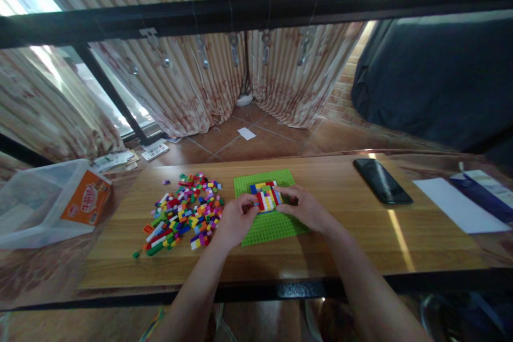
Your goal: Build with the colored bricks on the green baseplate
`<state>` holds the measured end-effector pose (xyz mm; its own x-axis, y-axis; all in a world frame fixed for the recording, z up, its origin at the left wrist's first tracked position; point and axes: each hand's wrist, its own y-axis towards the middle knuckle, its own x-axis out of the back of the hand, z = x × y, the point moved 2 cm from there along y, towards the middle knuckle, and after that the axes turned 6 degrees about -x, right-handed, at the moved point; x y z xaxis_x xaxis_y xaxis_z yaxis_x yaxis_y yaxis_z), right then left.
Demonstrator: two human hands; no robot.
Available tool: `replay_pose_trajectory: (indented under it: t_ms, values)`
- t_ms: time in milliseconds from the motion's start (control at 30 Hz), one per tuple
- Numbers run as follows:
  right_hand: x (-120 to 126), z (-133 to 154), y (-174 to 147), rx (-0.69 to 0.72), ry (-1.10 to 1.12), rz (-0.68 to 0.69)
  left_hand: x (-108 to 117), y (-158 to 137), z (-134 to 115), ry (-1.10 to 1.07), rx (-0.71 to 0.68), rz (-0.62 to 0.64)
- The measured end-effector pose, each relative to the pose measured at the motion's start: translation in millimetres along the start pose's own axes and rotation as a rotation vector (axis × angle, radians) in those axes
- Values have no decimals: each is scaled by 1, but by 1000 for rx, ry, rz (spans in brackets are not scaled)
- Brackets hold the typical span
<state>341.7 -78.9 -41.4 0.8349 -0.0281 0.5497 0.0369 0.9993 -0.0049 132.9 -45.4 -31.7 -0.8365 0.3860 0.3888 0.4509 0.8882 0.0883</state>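
A green baseplate [264,231] lies on the wooden table, and a block of joined toy bricks [267,200] in red, white, yellow and blue sits on its middle. At the left side of that block is my left hand [237,216], its thumb and index finger pinched together; a small bluish piece seems to show at the fingertips, too small to make out. My right hand [302,207] rests against the block's right side, thumb and fingers apart and touching its edge. A heap of loose toy bricks [188,214] in many colours spreads to the left of my left hand.
A black phone [382,181] lies on the right of the wooden table [340,251]. White paper [460,206] is past its right end. A clear plastic bin [44,230] with an orange label stands at the left. Dark metal bars [256,13] cross in front of the curtains.
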Motion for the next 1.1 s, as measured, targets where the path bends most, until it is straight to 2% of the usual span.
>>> replay_pose_trajectory:
  t_ms: [100, 233, 400, 500, 633, 767, 967, 1100]
  values:
    - [0, -1, -5, 13, 7, -41, 1, 1, -2, 38, 3, 4]
    - [4, -11, -10, -58, 30, -80, 2, 1, -5, 46, 13, -23]
    - [5, -24, -10, -37, -78, -98, 5, -3, -8, 46, -11, -60]
    - [3, -31, -6, -23, -116, -64, 15, -3, -8, 88, -4, -121]
    - [3, -39, -4, -6, -136, -37, 44, -6, -6, 70, -4, -227]
    - [4, -42, -2, -48, -174, -55, 90, -15, 1, 131, 62, -387]
    - [4, -37, -2, -130, -199, -60, 157, -48, 20, 449, 334, -624]
    - [3, -37, -3, -138, -215, -57, 174, -59, 31, 592, 477, -631]
